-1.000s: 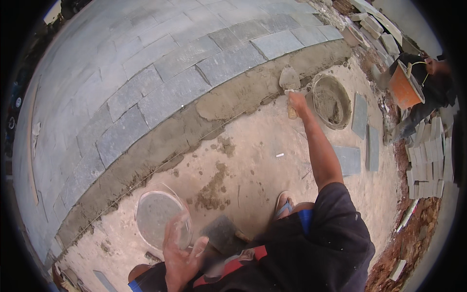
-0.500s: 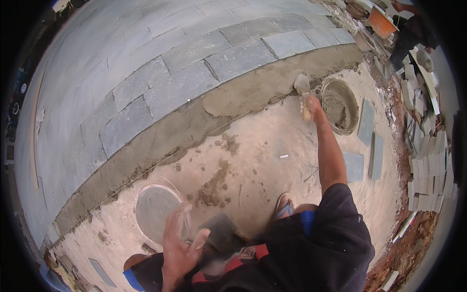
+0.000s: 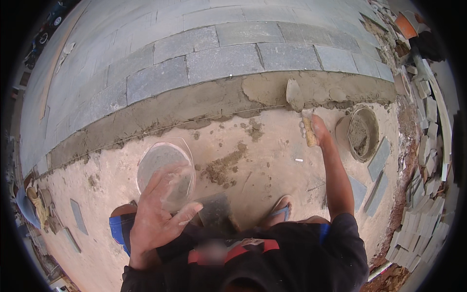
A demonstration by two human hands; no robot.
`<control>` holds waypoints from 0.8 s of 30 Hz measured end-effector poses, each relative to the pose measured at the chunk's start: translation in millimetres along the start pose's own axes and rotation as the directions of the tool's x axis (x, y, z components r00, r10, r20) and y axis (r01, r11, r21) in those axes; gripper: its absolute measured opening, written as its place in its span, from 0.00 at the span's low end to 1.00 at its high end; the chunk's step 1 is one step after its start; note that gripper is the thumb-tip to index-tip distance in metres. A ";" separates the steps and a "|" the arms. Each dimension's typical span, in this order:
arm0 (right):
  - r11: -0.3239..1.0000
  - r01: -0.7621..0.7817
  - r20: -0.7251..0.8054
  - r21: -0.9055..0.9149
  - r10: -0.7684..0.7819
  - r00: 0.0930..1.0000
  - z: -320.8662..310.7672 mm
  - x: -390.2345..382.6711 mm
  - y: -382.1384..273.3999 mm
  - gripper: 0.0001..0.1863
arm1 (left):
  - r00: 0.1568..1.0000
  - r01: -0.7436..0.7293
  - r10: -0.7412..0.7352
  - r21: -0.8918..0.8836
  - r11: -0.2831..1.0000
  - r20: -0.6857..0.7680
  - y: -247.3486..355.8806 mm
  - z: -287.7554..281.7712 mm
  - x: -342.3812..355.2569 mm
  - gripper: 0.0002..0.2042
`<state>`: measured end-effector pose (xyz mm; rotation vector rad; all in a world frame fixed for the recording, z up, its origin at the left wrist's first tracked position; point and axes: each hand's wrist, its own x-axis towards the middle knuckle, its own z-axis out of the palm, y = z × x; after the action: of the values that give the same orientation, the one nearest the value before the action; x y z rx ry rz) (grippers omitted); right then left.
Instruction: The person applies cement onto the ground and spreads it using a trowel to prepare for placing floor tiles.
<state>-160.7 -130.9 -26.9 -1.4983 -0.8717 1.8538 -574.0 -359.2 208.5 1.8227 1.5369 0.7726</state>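
My right hand (image 3: 316, 130) is closed round the wooden handle of a trowel (image 3: 294, 93). The trowel's blade rests at the front edge of a strip of wet mortar (image 3: 204, 100) that borders the laid stone slabs (image 3: 224, 58). A taut string (image 3: 194, 119) runs along the strip's near edge. At lower left my left hand (image 3: 163, 209) is held with fingers spread and nothing in it. Behind it, partly covered, is a bucket (image 3: 145, 163) with a wire handle and grey contents. A second bucket (image 3: 344, 129), with mortar inside, stands right of my right hand.
Loose slabs (image 3: 379, 158) lie beside the right bucket, and a dark slab (image 3: 214, 211) lies near my feet. Stacked tiles (image 3: 418, 231) line the right side. An orange container (image 3: 405, 25) is at far right. Mortar crumbs (image 3: 226, 163) dot the concrete.
The view has shifted, and the scene sits turned and lower. My right hand has brought the trowel blade onto the mortar strip's edge. My left hand has moved up and left, over the bucket.
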 end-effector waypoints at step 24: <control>0.291 -0.312 -0.423 -0.904 -0.706 0.568 -90.4 -188.9 -83.2 0.23 | 0.680 0.676 -0.728 -0.306 0.670 -0.090 -307.0 -28.5 -85.6 0.17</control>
<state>-32.8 -217.4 137.2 -2.3640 -1.6769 -0.0375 -799.7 -402.5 -14.3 0.8339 1.9813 0.7225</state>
